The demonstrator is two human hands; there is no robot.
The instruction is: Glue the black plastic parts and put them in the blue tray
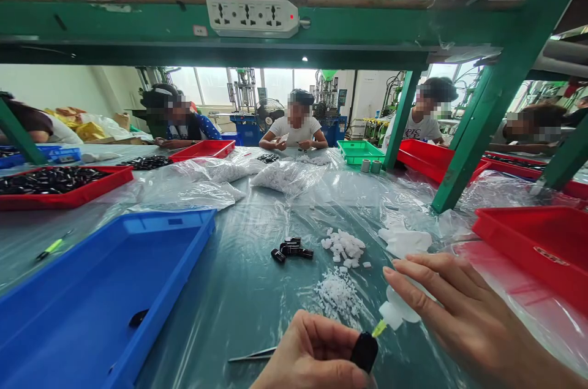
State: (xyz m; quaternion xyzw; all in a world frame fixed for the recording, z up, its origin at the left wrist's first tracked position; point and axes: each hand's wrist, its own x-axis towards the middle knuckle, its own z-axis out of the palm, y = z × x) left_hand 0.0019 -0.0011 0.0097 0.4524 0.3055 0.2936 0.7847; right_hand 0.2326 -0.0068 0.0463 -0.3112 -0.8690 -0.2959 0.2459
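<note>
The left hand (307,352) pinches a small black moulded piece (365,352) between thumb and fingers, low in the view. The right hand (454,309) is closed around a white plastic squeeze bottle (395,309), which is blurred and tilted down toward the black piece. Its yellow-green nozzle (379,329) ends at or just beside that piece; whether they touch cannot be told. Just under the left hand lie metal tweezers (252,355) on the clear plastic sheeting that covers the tabletop (239,291). Ahead of the hands are a heap of white granules (337,294), a pile of white chunks (344,248) and a small cluster of black pieces (291,249). A blue tray (169,222) to the left holds one black piece (138,318), and a red tray (528,242) sits to the right. Farther off are a red tray of black pieces (68,196), bags of white parts (287,177) and a green tray (359,151). A green shelf frame carrying a power strip (252,16) crosses above, and a co-worker in a white shirt (294,132) sits across the tabletop among others.
</note>
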